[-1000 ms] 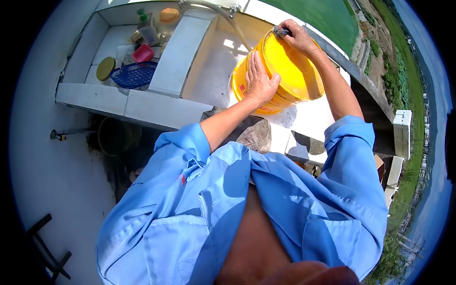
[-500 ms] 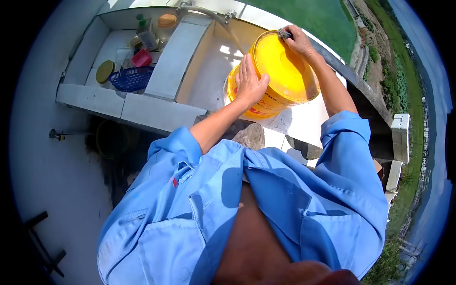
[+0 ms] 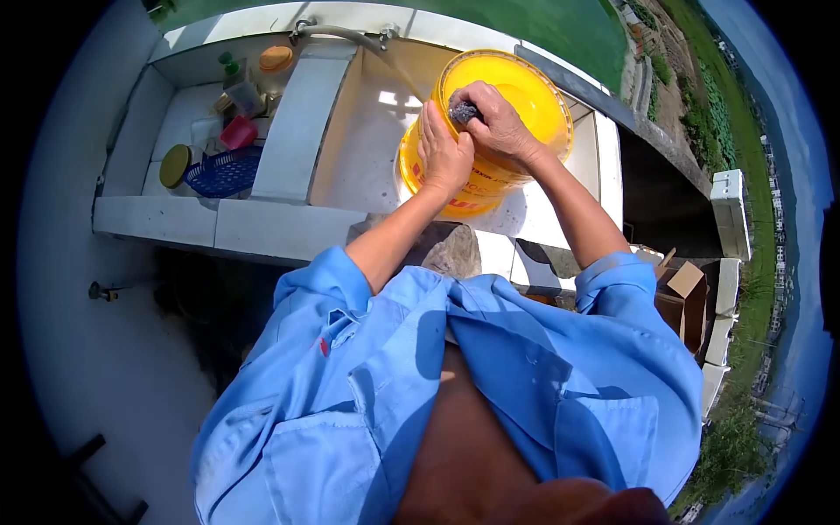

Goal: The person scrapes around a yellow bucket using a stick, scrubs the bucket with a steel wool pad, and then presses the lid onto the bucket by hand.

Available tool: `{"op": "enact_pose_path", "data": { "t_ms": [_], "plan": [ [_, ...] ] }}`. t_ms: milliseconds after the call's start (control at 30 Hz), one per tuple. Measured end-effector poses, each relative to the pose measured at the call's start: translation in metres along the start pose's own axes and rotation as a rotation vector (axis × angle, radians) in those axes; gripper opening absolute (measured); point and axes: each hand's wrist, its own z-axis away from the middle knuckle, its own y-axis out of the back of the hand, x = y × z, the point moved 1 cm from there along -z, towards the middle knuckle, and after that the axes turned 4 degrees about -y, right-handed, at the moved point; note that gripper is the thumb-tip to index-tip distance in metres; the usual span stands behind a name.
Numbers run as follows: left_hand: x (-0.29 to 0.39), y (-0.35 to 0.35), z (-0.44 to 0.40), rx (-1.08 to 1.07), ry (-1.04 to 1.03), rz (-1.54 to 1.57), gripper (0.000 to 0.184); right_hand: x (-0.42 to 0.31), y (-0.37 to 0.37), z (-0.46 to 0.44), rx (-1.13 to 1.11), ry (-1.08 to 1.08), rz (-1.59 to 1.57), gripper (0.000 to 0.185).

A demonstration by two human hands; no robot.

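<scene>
A yellow plastic bucket (image 3: 534, 101) with red lettering sits tilted in the white-tiled sink (image 3: 354, 166), its round end turned up toward me. My left hand (image 3: 446, 156) lies with straight fingers against the bucket's left side, below the rim. A dark grey scouring pad (image 3: 463, 113), which looks like steel wool, is gripped in my right hand (image 3: 497, 122). That hand presses it on the rim's near left part, close to my left fingertips. The right palm hides part of the bucket's round end.
Behind the sink are a tap (image 3: 388, 35) and a grey hose (image 3: 346, 33). Left of the tiled divider (image 3: 302, 131) are a blue basket (image 3: 225, 172), a pink container (image 3: 238, 133), jars and a bottle. A rough stone (image 3: 455, 252) lies at the front edge; a cardboard box (image 3: 684, 302) stands right.
My right hand has moved the scouring pad left and toward me along the rim, from the far side to beside my left hand. The left hand stays on the bucket.
</scene>
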Motion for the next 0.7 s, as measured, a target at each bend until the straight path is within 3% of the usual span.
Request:
{"op": "enact_pose_path", "data": {
  "t_ms": [133,233,300,367,500,567,600,667,700],
  "plan": [
    [0.003,0.011,0.000,0.042,-0.047,-0.122,0.070,0.058,0.004,-0.038,0.038,-0.023,0.128,0.018],
    [0.008,0.014,-0.004,0.019,-0.023,-0.049,0.073,0.109,0.036,-0.030,0.064,-0.400,0.255,0.014],
    [0.011,0.010,-0.008,0.012,0.000,-0.052,0.071,0.099,0.048,-0.013,0.033,-0.543,0.481,0.018],
    [0.009,0.009,-0.005,0.000,0.025,-0.048,0.071,0.077,0.071,0.027,0.035,-0.871,0.601,0.021],
    [0.005,0.003,-0.007,0.007,0.011,0.007,0.069,0.035,0.079,0.065,-0.017,-0.948,0.409,0.021],
    [0.003,-0.002,-0.004,-0.013,0.027,0.031,0.070,-0.006,0.057,0.070,0.004,-0.558,0.166,0.019],
    [0.003,-0.002,-0.005,0.009,-0.011,0.015,0.070,0.002,0.052,0.072,0.000,-0.601,0.119,0.017],
    [0.000,0.000,-0.003,0.080,-0.127,-0.056,0.067,-0.012,0.015,0.027,-0.008,-0.184,-0.027,0.018],
    [-0.002,-0.002,-0.006,0.078,-0.137,-0.042,0.067,-0.006,0.010,0.027,0.021,-0.166,-0.024,0.017]
  ]
}}
